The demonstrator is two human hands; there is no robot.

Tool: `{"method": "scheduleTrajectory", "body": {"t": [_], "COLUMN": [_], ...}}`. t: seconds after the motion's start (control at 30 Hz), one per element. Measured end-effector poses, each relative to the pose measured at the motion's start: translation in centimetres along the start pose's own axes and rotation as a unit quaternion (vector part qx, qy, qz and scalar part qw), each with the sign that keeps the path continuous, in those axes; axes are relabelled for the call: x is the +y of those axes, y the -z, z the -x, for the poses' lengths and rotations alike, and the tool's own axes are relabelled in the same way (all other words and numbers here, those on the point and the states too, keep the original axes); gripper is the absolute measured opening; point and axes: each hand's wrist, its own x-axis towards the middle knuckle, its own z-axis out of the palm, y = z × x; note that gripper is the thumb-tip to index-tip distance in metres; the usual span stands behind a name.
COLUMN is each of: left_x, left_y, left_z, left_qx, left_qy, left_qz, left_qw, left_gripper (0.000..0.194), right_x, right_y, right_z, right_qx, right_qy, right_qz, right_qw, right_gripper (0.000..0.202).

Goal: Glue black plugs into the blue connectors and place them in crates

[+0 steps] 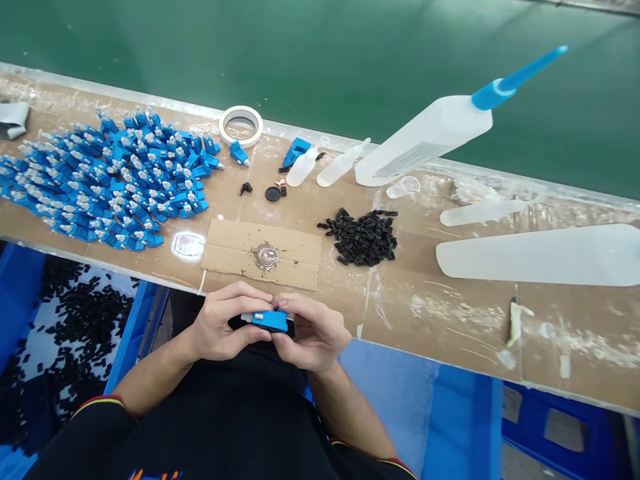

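Observation:
My left hand (227,321) and my right hand (314,328) meet in front of my body, just off the front edge of the workbench. Between their fingertips is a blue plastic part (270,320) with a small white piece at its left end; both hands grip it. Its underside looks dark. Behind the hands lies a cardboard piece (230,247) with a blob of clear, glossy liquid (265,256) on it. A pile of small black pieces (365,237) is to the right of the cardboard. Many similar blue parts (135,173) are heaped at the left.
A tape roll (241,126), small squeeze bottles (302,167) and a large white bottle with a blue nozzle (425,140) stand or lie towards the back. Another large bottle (540,255) lies at the right. Below the bench, a blue bin (127,333) holds black pieces.

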Motion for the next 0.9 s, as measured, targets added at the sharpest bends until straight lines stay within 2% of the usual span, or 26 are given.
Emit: {"method": "scheduleTrajectory", "body": {"t": [0.13, 0.23, 0.33, 0.4, 0.5, 0.57, 0.6, 0.63, 0.7, 0.73, 0.77, 0.83, 0.9], "left_x": [-0.3, -0.4, -0.6, -0.8, -0.9, -0.7, -0.6, -0.5, -0.3, -0.4, -0.4, -0.6, -0.8], "left_y": [0.6, 1.3, 1.4, 0.8, -1.4, -3.1, -3.8, -4.4, -5.2, -5.5, -5.6, -5.6, -5.4], "left_z": [0.3, 0.7, 1.1, 1.3, 1.4, 1.6, 1.7, 1.7, 1.8, 1.9, 1.9, 1.8, 1.6], "left_qx": [-0.015, -0.049, -0.057, -0.059, -0.048, -0.044, -0.061, -0.09, -0.154, -0.175, -0.188, -0.207, -0.227], "left_qy": [-0.002, 0.059, 0.134, 0.148, 0.094, 0.053, 0.044, 0.044, 0.062, 0.074, 0.086, 0.102, 0.112], "left_qz": [-0.005, 0.001, -0.053, -0.112, -0.205, -0.228, -0.221, -0.204, -0.156, -0.135, -0.12, -0.109, -0.117], "left_qw": [1.0, 0.997, 0.988, 0.981, 0.973, 0.971, 0.972, 0.974, 0.974, 0.972, 0.971, 0.967, 0.96], "left_gripper": [0.027, 0.021, 0.006, 0.005, 0.014, 0.013, 0.01, 0.014, 0.037, 0.045, 0.047, 0.041, 0.028], "right_x": [0.1, 0.6, 0.7, 0.7, 1.0, 1.1, 1.2, 1.2, 1.5, 1.8, 2.3, 3.7, 5.6], "right_y": [0.1, 0.7, 1.0, 0.7, -0.1, 0.2, 0.8, 1.7, 4.5, 6.2, 8.0, 11.8, 15.4], "right_z": [-0.3, -0.3, 0.5, 1.4, 2.9, 4.3, 5.3, 6.4, 9.4, 11.1, 12.8, 15.8, 18.0], "right_qx": [-0.014, -0.066, -0.094, -0.119, -0.128, -0.083, -0.047, -0.002, 0.119, 0.192, 0.27, 0.405, 0.443], "right_qy": [0.021, 0.024, 0.093, 0.13, 0.106, 0.074, 0.055, 0.031, -0.047, -0.101, -0.165, -0.277, -0.308], "right_qz": [-0.019, 0.015, 0.12, 0.184, 0.246, 0.257, 0.253, 0.247, 0.252, 0.27, 0.299, 0.358, 0.368], "right_qw": [1.0, 0.997, 0.984, 0.967, 0.955, 0.96, 0.965, 0.968, 0.959, 0.938, 0.9, 0.795, 0.757], "right_gripper": [0.03, 0.036, 0.044, 0.036, 0.028, 0.031, 0.032, 0.031, 0.027, 0.024, 0.021, 0.023, 0.025]}}
